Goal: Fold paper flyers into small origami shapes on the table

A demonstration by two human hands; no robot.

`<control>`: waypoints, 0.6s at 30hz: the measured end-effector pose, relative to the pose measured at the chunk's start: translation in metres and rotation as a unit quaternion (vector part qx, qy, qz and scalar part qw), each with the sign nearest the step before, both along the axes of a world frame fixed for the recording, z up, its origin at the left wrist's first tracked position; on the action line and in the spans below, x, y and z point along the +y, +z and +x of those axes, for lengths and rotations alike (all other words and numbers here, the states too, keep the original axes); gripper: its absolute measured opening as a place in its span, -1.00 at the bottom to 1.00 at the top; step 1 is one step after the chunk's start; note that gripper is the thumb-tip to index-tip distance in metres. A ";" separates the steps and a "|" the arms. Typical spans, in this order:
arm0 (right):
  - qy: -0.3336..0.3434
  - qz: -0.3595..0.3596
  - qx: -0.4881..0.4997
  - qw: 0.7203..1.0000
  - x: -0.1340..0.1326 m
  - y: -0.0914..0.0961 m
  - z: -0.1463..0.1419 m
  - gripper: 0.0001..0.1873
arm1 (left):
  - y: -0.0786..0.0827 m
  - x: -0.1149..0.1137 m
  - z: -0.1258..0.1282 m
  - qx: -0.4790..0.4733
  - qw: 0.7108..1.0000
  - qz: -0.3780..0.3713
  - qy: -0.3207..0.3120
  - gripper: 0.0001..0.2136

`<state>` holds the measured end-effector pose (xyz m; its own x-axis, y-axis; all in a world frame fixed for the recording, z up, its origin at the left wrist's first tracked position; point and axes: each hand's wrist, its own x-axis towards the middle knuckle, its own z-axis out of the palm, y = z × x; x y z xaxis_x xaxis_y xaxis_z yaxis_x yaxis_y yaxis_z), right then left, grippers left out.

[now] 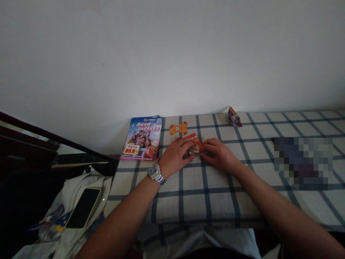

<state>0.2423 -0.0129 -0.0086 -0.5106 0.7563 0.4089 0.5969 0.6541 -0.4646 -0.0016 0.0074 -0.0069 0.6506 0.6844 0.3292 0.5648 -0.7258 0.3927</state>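
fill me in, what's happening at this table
A person's left hand and right hand are both on a small red printed paper over the checked tablecloth. Much of it is covered. A stack of leaflets lies to the left, a teddy bear picture beyond the left hand, and a folded paper piece farther back to the right.

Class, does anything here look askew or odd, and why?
The phone lies aslant on rumpled white material beside the table, hardly a flat surface. The stack of flyers has uneven top edges. A pixelated patch hides something at right. The left hand partly covers the red paper; its condition is unclear.
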 end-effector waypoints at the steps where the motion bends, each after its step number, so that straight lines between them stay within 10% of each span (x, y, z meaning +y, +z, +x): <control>1: -0.003 -0.003 0.000 1.000 0.000 0.001 0.000 -0.94 | 0.001 0.000 0.000 -0.001 1.000 0.002 0.002 -0.54; 11: -0.067 -0.016 0.025 0.997 0.001 0.006 0.004 -0.95 | 0.000 -0.002 0.000 -0.013 0.995 0.007 0.097 0.03; 18: -0.132 -0.012 0.065 0.989 0.000 -0.002 0.007 -0.58 | 0.000 -0.002 0.000 -0.010 0.995 0.011 0.103 0.08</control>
<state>0.2497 -0.0132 -0.0102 -0.2377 0.8669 0.4382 0.6803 0.4706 -0.5619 -0.0015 0.0049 -0.0070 0.4909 0.7942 0.3581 0.6938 -0.6050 0.3906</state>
